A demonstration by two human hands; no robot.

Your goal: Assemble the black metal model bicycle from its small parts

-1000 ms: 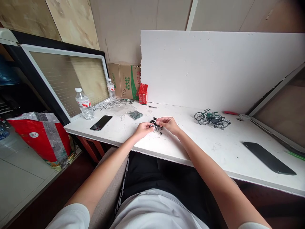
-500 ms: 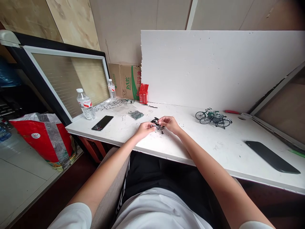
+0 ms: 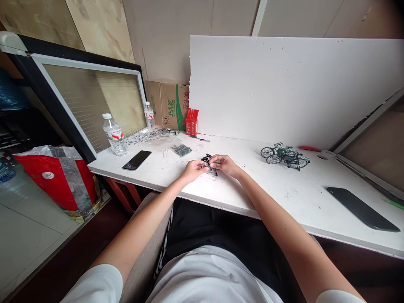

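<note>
My left hand (image 3: 193,170) is closed, its thumb and fingers pinching a small silvery and dark part (image 3: 205,165) over the white table. Right beside it, my right hand (image 3: 224,164) is closed too, with its fingertips on small parts too tiny to make out. Under and between the fingertips lie several small black pieces (image 3: 206,157). Behind my hands, a clear packet with dark green parts (image 3: 181,150) lies flat. Model bicycles, one green (image 3: 277,147) and one black (image 3: 288,160), stand close together to the right.
A black phone (image 3: 136,160) and a water bottle (image 3: 115,135) are on the left, with another bottle (image 3: 149,115) behind. Part frames (image 3: 154,134) lie near a red box (image 3: 192,122). A long dark object (image 3: 362,209) rests at right on the white table (image 3: 233,200).
The view has shifted slightly. My right hand's fingertips have come a little lower and nearer to my left hand's; both hands stay closed over the small parts.
</note>
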